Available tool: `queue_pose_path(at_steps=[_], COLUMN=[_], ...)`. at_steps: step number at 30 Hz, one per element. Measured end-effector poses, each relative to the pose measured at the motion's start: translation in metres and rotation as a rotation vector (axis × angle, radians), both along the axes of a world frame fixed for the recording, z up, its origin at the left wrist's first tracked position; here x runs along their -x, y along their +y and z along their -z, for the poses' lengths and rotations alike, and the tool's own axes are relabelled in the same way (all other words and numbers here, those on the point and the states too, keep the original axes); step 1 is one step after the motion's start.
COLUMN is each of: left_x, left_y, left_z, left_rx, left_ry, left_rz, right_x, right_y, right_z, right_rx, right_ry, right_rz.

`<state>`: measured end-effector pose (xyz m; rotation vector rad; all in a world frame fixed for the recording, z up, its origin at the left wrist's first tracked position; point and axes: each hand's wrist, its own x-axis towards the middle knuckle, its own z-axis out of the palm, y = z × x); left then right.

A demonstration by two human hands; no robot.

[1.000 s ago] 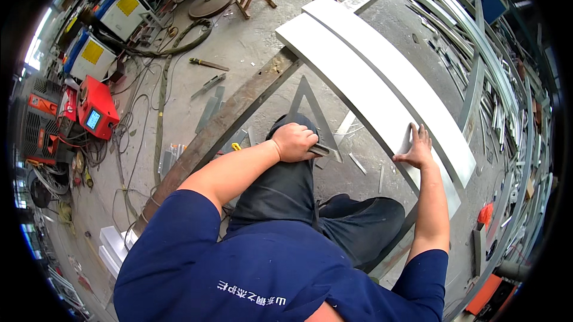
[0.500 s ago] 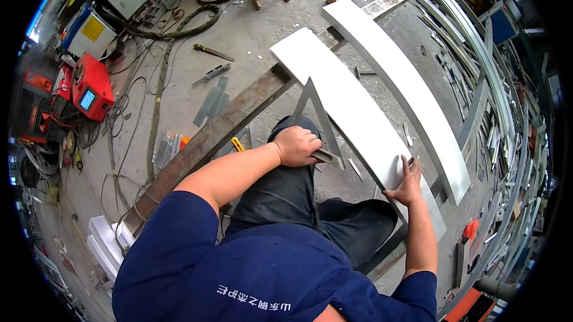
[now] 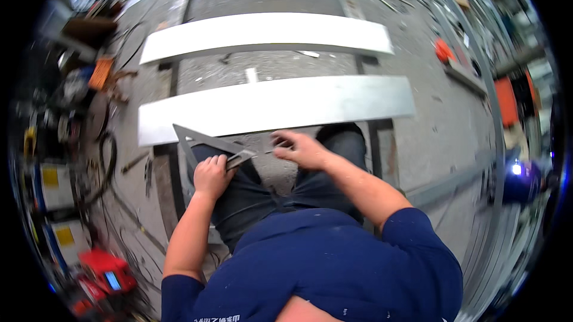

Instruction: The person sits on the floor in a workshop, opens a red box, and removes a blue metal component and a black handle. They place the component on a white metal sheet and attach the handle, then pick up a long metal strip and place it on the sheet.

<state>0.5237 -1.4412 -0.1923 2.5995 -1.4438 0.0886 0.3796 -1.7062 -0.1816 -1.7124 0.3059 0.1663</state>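
The left hand [image 3: 210,176] clenched a metal set square [image 3: 200,141] at nine o'clock of the right hand [image 3: 303,149] (open, fingers spread) below the nearer white plank [image 3: 280,106].

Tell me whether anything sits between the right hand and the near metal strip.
Nothing visible does. The right hand hovers just below the near metal strip, with only bare floor between its fingertips and the strip's edge. The triangular square, held by the left hand, lies off to the left, not in that gap.
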Motion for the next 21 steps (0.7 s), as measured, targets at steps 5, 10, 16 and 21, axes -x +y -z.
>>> queue_pose_path(at_steps=[5, 10, 16, 21], left_x=[0.049, 0.081, 0.102, 0.125], left_y=[-0.054, -0.119, -0.080, -0.088], left_z=[-0.033, -0.079, -0.240, -0.307], left_rx=[-0.134, 0.038, 0.820, 1.171], left_ry=[-0.061, -0.131, 0.314, 0.648], left_rz=[0.385, 0.635, 0.824, 1.103], right_x=[0.046, 0.107, 0.229, 0.301], right_y=[0.023, -0.005, -0.052, -0.051], right_z=[-0.007, -0.015, -0.002, 0.039], right_rx=[0.271, -0.049, -0.166, -0.323], right_ry=[-0.101, -0.098, -0.069, 0.070], right_rz=[0.079, 0.198, 0.927, 1.496])
